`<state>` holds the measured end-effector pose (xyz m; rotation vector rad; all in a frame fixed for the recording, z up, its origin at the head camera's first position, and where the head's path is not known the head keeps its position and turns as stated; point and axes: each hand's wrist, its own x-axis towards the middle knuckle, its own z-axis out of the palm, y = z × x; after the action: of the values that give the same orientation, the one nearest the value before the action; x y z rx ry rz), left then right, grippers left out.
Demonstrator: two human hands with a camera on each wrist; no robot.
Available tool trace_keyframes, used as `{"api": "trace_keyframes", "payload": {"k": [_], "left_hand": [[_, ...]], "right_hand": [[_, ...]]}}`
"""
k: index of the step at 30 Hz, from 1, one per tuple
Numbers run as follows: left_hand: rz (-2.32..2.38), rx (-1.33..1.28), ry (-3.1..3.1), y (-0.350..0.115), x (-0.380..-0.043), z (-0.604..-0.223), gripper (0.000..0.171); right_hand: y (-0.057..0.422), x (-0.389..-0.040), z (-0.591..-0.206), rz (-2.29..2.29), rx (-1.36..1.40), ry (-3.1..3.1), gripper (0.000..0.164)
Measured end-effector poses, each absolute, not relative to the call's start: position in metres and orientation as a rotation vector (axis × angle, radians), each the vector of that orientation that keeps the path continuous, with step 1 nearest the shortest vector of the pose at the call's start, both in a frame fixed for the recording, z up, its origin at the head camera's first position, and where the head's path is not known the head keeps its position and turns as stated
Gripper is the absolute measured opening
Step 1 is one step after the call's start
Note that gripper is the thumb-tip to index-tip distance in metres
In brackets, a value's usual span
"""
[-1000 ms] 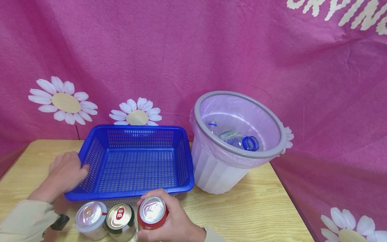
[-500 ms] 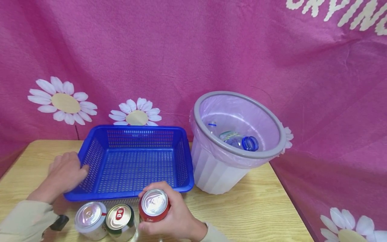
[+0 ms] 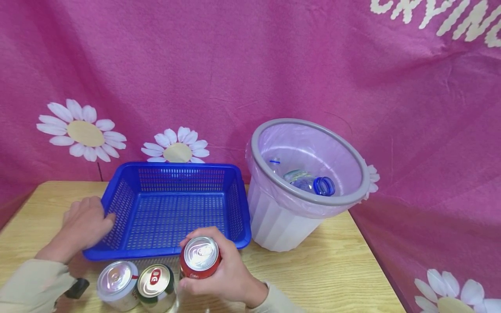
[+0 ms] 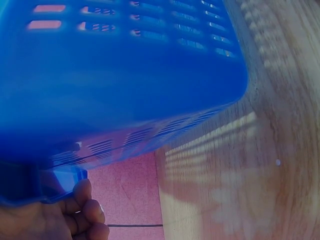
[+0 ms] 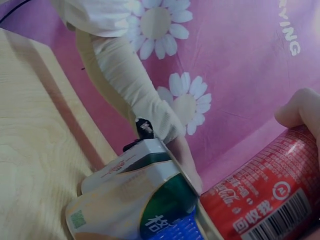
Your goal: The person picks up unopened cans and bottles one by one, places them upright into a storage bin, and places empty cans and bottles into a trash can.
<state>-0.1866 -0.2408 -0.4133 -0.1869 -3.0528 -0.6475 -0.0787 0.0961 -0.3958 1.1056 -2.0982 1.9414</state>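
Note:
My right hand [image 3: 231, 271] grips a red Coca-Cola can [image 3: 201, 255] round its side, top facing up, in front of the blue plastic basket [image 3: 152, 253]. In the right wrist view the red can [image 5: 272, 192] shows its printed side and barcode. Left of it a green-and-white can [image 3: 155, 282] with a gold lid and a white can [image 3: 117, 284] stand side by side on the table. My left hand [image 3: 84, 224] holds the basket's left rim; in the left wrist view its curled fingers [image 4: 82, 212] are at that rim. Its palm side is hidden in the head view.
A white bin [image 3: 274, 226] with a grey rim and clear liner stands right of the basket, with plastic bottles [image 3: 303, 181] inside. The wooden table [image 3: 325, 269] ends at a slanting right edge. A pink daisy-print cloth [image 3: 235, 78] hangs behind.
The red can in my right hand has come up and slightly forward, away from the other two cans and over the basket's front rim. My left hand stays put.

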Motion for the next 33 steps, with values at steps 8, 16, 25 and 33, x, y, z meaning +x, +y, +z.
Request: {"api": "trace_keyframes", "payload": {"k": [8,16,25,33], "left_hand": [[-0.646,-0.198,-3.045,-0.242,-0.187,-0.417,0.036],[-0.645,-0.2,-3.035,-0.243,-0.189,-0.419,0.035],[-0.633,-0.2,-3.046,-0.241,-0.186,-0.416,0.037],[-0.639,-0.191,-3.057,-0.241,-0.186,-0.415,0.037]], "right_hand": [[0.098,-0.081,-0.393,1.988,1.072,-2.03,0.07],[0.103,-0.09,-0.385,1.922,1.044,-2.023,0.07],[0.109,-0.094,-0.378,1.968,0.967,-2.028,0.068],[0.111,-0.098,-0.373,1.958,0.9,-2.083,0.066]]}}
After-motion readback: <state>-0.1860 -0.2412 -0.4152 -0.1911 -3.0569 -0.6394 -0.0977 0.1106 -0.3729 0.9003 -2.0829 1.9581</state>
